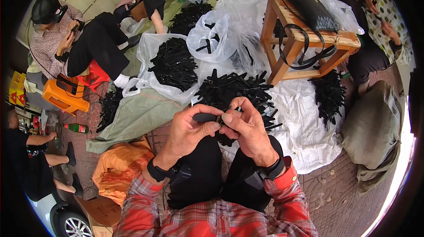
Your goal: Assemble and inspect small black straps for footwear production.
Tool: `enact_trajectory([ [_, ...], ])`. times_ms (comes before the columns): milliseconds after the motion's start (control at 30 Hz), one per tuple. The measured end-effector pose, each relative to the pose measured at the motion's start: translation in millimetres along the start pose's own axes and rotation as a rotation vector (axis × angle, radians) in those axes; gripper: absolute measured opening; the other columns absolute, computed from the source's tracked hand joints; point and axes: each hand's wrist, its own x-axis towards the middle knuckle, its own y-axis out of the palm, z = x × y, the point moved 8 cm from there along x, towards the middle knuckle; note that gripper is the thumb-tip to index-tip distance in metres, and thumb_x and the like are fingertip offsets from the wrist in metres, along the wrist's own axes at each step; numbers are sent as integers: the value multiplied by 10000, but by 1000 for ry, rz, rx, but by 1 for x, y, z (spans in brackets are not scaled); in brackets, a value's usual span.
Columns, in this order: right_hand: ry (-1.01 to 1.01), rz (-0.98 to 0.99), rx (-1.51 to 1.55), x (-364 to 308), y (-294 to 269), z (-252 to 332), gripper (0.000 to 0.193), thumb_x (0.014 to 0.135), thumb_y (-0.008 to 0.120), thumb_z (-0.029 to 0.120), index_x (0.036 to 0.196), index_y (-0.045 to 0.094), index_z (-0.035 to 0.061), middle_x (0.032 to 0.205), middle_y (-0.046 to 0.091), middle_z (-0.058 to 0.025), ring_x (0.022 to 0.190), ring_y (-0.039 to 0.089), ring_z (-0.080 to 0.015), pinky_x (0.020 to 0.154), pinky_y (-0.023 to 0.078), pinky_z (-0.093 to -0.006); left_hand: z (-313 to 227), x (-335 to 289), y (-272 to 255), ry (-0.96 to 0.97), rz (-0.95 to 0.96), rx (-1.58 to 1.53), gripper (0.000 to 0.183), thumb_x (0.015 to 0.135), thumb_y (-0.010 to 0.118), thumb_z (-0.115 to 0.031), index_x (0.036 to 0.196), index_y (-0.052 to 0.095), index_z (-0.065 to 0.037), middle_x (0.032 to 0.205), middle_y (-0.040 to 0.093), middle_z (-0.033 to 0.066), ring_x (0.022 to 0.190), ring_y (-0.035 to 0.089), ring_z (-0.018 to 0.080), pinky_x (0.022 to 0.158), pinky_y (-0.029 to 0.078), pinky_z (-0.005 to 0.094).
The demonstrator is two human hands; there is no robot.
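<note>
Both my hands come together over my lap, pinching one small black strip (pixel 204 117) with a brassy bit at its inner end. My left hand (pixel 185 133) is closed, thumb and forefinger gripping that strip near its middle. Against the brassy end, my right hand (pixel 249 131) pinches with thumb and fingertips, which partly hide it. Just beyond my fingers lies a heap of slim black pieces (pixel 227 87), some with shiny metal parts; their exact kind cannot be made out.
More black pieces (pixel 173 62) fill an open plastic bag ahead. A wooden stool (pixel 287 56) carrying a black handbag (pixel 307 5) stands far right on white sheeting (pixel 304 135). A stuffed grey-green sack (pixel 371 124) is at right, an orange cloth (pixel 121 166) at left. Other people sit around.
</note>
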Motion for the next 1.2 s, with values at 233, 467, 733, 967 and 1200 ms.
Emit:
enact_trajectory([
  [233,126,61,-38,4,-5,-10,262,835,654,105,990,447,56,751,589,-38,658,562,-73,495,338,-166,-2,3,4,20,43,40,234,831,664,-131,1010,600,6,837,629,57,686,583,89,614,479,209],
  [467,271,208,-133,1,7,-20,212,883,611,236,924,514,52,725,581,-28,583,464,-34,476,312,-159,-29,7,5,250,193,489,189,820,660,-116,983,604,-39,842,542,40,793,550,142,703,444,273],
  [733,179,174,-186,5,5,-26,276,908,566,305,738,533,90,622,492,31,500,329,-10,437,233,-174,-18,10,4,18,188,185,227,795,686,-103,993,600,-31,895,546,30,830,545,138,720,445,265],
  [967,115,208,-92,5,7,-19,296,903,578,294,689,512,100,572,459,42,476,302,-6,430,210,-179,-16,13,-1,144,181,238,249,737,741,-87,947,621,-24,888,555,31,841,548,125,707,452,239],
  [1200,72,164,-203,6,1,-17,290,911,562,301,724,523,83,613,510,21,494,318,-12,444,229,-179,-33,16,6,278,195,473,232,724,751,-102,915,641,-31,879,563,30,811,544,123,685,431,246],
])
